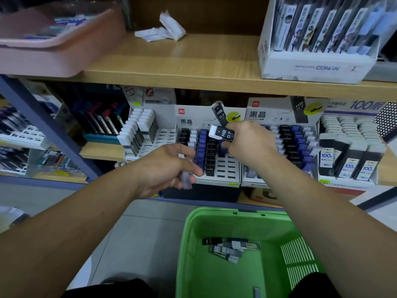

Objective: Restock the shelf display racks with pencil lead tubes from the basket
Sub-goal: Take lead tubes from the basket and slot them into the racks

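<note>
**Loading the rack**

The right hand (247, 143) is pinching an HB tube (223, 132) over the rack (223, 166), cap leading, for slotting. The left hand (165, 168) is gripping a spare tube (186, 179), staged. More tubes are lying in the basket (193, 244).

a wooden upper shelf (193, 67) holds a pink tray (53, 50), crumpled white paper (163, 31) and a white display box (315, 63). the lower shelf carries slotted display racks (214, 166). a green basket (236, 254) sits on the grey floor (133, 233).
</note>
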`<act>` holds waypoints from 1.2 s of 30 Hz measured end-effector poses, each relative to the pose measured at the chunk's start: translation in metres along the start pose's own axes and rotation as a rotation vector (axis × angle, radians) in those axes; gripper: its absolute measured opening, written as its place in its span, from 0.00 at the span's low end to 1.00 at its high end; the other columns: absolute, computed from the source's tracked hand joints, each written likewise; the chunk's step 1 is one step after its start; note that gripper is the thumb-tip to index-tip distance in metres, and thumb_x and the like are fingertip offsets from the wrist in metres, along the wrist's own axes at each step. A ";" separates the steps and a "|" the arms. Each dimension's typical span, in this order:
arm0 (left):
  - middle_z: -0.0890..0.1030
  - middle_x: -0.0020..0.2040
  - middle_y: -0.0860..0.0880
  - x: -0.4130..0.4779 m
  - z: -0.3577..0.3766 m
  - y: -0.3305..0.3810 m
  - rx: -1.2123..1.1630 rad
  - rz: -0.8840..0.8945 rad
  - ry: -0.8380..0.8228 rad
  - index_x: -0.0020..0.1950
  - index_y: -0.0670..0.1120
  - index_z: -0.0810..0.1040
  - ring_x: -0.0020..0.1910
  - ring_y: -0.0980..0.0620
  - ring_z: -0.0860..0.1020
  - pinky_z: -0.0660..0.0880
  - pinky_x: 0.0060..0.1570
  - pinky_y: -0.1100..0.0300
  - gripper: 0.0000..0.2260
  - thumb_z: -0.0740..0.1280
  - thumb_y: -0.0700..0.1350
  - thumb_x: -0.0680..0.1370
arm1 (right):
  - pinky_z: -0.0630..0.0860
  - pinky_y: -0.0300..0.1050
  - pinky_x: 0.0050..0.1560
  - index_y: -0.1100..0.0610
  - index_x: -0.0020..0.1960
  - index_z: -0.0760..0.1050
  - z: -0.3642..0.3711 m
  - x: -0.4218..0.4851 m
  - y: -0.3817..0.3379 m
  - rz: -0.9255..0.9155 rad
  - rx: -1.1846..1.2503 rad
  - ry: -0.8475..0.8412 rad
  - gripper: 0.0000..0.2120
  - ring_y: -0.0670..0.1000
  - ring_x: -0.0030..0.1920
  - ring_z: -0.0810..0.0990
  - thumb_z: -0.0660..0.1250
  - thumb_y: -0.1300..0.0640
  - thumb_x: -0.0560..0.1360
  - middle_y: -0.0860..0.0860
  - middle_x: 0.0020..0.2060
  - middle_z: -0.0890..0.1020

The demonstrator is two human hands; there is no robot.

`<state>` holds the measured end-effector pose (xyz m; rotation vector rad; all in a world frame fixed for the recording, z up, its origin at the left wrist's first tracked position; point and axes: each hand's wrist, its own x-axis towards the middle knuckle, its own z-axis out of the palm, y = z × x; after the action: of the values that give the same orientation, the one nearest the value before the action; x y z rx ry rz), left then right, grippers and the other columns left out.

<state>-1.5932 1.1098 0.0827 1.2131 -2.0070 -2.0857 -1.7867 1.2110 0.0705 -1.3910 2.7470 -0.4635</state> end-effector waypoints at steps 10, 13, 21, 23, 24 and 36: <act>0.88 0.47 0.46 -0.003 -0.010 -0.002 0.067 0.071 0.045 0.62 0.50 0.77 0.38 0.48 0.82 0.77 0.44 0.52 0.13 0.66 0.36 0.80 | 0.73 0.46 0.41 0.44 0.52 0.80 0.005 0.004 0.001 -0.006 -0.056 -0.039 0.05 0.54 0.47 0.77 0.71 0.50 0.76 0.49 0.45 0.81; 0.85 0.41 0.44 0.001 -0.010 -0.004 -0.006 0.092 0.084 0.61 0.45 0.77 0.31 0.48 0.76 0.79 0.43 0.50 0.11 0.63 0.34 0.81 | 0.62 0.42 0.33 0.46 0.50 0.79 0.010 0.005 -0.006 -0.054 -0.169 -0.080 0.06 0.56 0.48 0.80 0.70 0.54 0.74 0.48 0.44 0.81; 0.78 0.37 0.47 0.005 0.001 0.002 -0.024 0.193 0.207 0.53 0.47 0.81 0.25 0.54 0.65 0.63 0.23 0.63 0.10 0.72 0.52 0.81 | 0.70 0.46 0.38 0.47 0.48 0.78 -0.012 -0.005 -0.025 -0.142 -0.090 0.044 0.04 0.57 0.45 0.79 0.69 0.47 0.77 0.48 0.39 0.76; 0.81 0.38 0.48 0.004 0.004 0.004 -0.087 0.218 0.191 0.50 0.46 0.80 0.28 0.54 0.67 0.62 0.23 0.63 0.10 0.72 0.53 0.80 | 0.70 0.46 0.38 0.47 0.46 0.77 -0.014 -0.010 -0.035 -0.190 -0.056 0.069 0.07 0.55 0.42 0.76 0.69 0.45 0.77 0.47 0.36 0.75; 0.82 0.39 0.48 0.003 0.004 0.005 -0.115 0.227 0.185 0.50 0.46 0.80 0.28 0.54 0.67 0.62 0.23 0.63 0.08 0.72 0.51 0.80 | 0.70 0.46 0.37 0.47 0.45 0.76 -0.012 -0.012 -0.037 -0.203 -0.025 0.051 0.09 0.54 0.41 0.76 0.69 0.43 0.76 0.47 0.36 0.76; 0.77 0.39 0.48 -0.005 -0.027 0.008 -0.349 0.212 0.232 0.50 0.45 0.77 0.32 0.55 0.72 0.59 0.21 0.65 0.06 0.68 0.47 0.84 | 0.68 0.38 0.25 0.59 0.46 0.77 -0.013 -0.022 -0.035 -0.094 0.866 -0.378 0.22 0.54 0.25 0.74 0.66 0.38 0.78 0.59 0.31 0.82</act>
<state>-1.5799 1.0880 0.0954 1.0688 -1.5213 -1.9790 -1.7485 1.2120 0.0903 -1.1862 1.8108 -1.0849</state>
